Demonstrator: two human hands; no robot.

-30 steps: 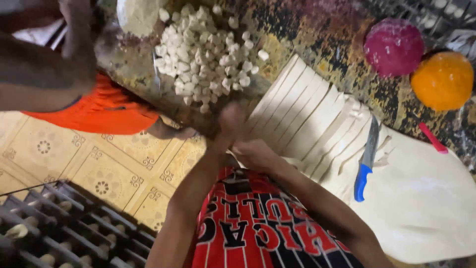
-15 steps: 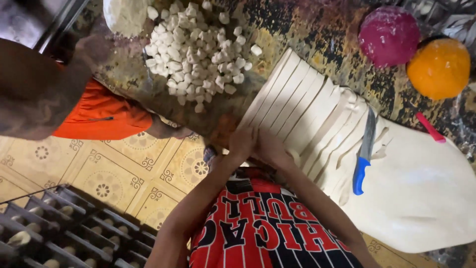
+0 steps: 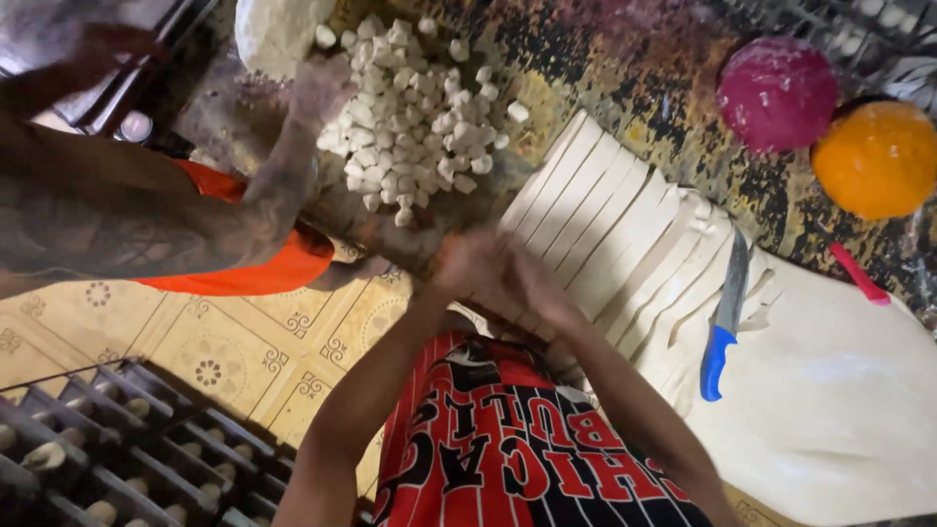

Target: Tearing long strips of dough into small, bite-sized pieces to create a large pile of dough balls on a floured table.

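— What are the two hands doing at the edge of the surface (image 3: 625,68)?

— The left hand (image 3: 468,268) and the right hand (image 3: 532,283) are pressed together, palm against palm, blurred with motion. Whether that grip is clamped on a piece of dough cannot be told; nothing shows between the palms.

— And the dough itself?

— The sheet of pale dough (image 3: 839,390) lies to the right of the hands, its near part cut into long strips (image 3: 605,215) that begin just beside and beyond the right hand. A blue-handled knife (image 3: 724,317) rests on the sheet, further right. Straight ahead of the hands sits a heap of small white dough cubes (image 3: 420,117).

— Anyone else there?

— A second person's tattooed arm (image 3: 146,215), over orange cloth, reaches in from the left, its hand (image 3: 317,93) at the edge of the heap. Far right, a magenta ball (image 3: 778,93) and an orange ball (image 3: 875,158) sit touching.
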